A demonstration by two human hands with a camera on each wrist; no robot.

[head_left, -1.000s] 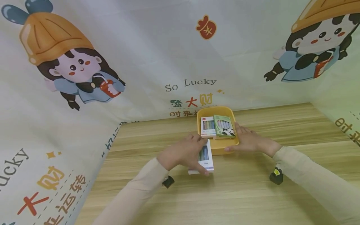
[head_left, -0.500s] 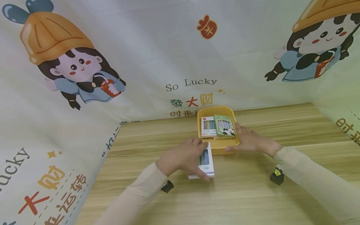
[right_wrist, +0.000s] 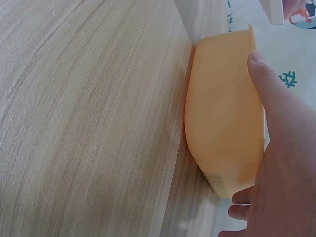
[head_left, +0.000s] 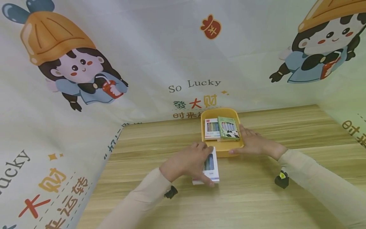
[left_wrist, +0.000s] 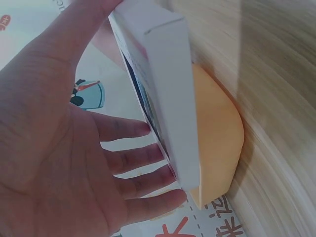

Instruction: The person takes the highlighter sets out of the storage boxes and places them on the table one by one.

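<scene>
White box (head_left: 213, 173) is in left hand (head_left: 187, 162); right hand (head_left: 254, 143) holds yellow basket (head_left: 224, 146).

The back cloth (head_left: 154, 47) is showing grey "So Lucky" above a coloured "發大财", with "时来" running below and disappearing behind the yellow tray (head_left: 224, 154). The left cloth (head_left: 85, 136) is bearing "ucky", "大财" and "运转", the right cloth (head_left: 347, 95) "时来". In the tray, a white box (head_left: 212, 129) is carrying a red label (head_left: 207, 120) whose lettering is looking too small to read.
</scene>
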